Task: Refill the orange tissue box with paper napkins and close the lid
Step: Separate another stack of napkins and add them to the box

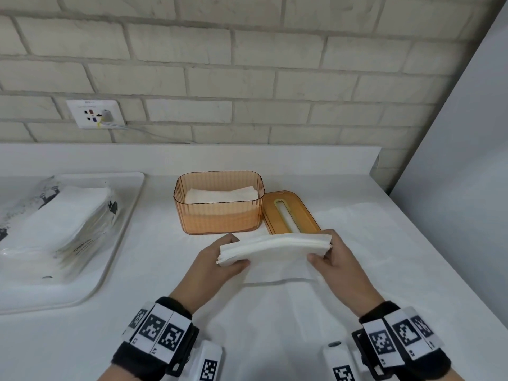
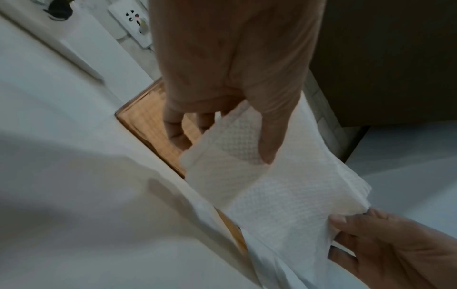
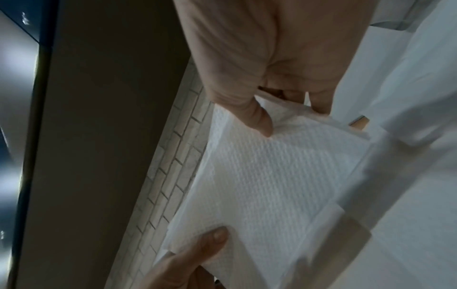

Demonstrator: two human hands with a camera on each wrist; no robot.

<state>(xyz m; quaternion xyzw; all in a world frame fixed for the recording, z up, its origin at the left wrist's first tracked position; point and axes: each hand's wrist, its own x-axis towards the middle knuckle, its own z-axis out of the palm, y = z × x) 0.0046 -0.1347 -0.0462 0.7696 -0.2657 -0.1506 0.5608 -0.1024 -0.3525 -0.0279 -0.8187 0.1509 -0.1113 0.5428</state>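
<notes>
The left hand (image 1: pixel 220 264) and right hand (image 1: pixel 334 258) each pinch one end of a napkin stack (image 1: pixel 275 247), thumbs on top, likely to keep it flat for lowering. The open orange tissue box (image 1: pixel 219 213) sits just beyond the hands, its lid (image 1: pixel 288 213) beside it on the surface (image 1: pixel 275 325).

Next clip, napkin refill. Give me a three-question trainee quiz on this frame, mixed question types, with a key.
1. True or false: the lid is closed on the orange tissue box.
2. Which hand holds the napkin stack? A. left only B. right only C. both
3. Fill in: the opened napkin pack lies on a white ____.

Key: 1. False: it lies on the counter, right of the box. 2. C: left hand and right hand each grip one end. 3. tray.
</notes>
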